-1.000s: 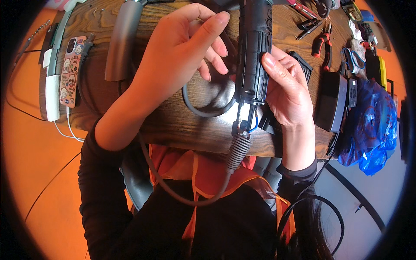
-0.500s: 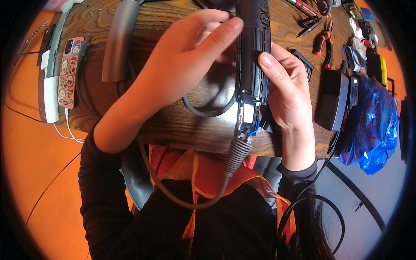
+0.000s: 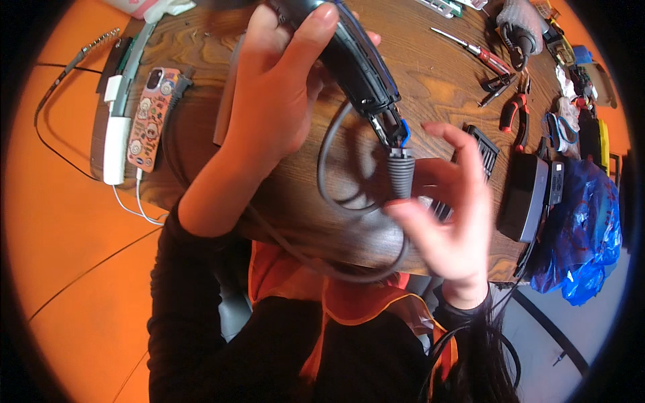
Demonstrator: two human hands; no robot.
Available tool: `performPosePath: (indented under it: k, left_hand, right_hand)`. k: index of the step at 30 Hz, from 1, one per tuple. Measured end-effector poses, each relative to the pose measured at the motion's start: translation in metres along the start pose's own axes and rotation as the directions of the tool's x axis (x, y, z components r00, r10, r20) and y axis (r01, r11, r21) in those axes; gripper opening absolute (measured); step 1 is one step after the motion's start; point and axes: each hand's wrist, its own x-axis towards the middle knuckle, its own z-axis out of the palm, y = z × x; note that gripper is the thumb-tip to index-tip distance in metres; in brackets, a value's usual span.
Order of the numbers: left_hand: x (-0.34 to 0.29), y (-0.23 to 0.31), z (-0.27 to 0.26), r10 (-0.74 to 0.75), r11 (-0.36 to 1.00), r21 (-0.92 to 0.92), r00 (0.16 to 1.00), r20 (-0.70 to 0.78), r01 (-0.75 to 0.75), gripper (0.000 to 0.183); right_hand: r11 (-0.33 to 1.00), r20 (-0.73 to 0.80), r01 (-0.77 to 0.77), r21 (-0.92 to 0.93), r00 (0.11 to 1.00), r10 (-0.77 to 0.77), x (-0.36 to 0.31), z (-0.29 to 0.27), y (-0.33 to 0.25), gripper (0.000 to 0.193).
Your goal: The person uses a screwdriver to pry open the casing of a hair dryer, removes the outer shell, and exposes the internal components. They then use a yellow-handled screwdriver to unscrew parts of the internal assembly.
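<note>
Around black device (image 3: 361, 72), left hand (image 3: 272, 107) (half-curled)

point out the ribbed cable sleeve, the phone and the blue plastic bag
Ribbed cable sleeve (image 3: 401, 176), head view: middle of its ridges.
Phone (image 3: 152, 122), head view: middle of its patterned back.
Blue plastic bag (image 3: 579, 232), head view: its crumpled side.

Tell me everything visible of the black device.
The black device looks plastic, long and ridged. The left hand grips it, slanted, over the table, its upper end reaching the frame edge. Its open lower end bares a blue wire and runs into a ribbed grey sleeve; the right hand is there, blurred, its grip unclear.
</note>
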Motion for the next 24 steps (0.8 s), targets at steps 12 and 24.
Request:
performPosePath:
  k: [12,24]
  left_hand:
    - [-0.004,0.000,0.002,-0.180,0.876,-0.450,0.983,0.032,0.175,0.028]
    - [-0.014,-0.005,0.011,-0.247,0.817,-0.454,0.927,0.281,0.355,0.034]
  right_hand:
    - [0.997,0.044,0.077,-0.022,0.996,-0.075,-0.013,-0.002,0.009,0.063]
    - [0.696,0.580,-0.461,0.550,0.811,0.079,-0.001,-0.007,0.011,0.033]
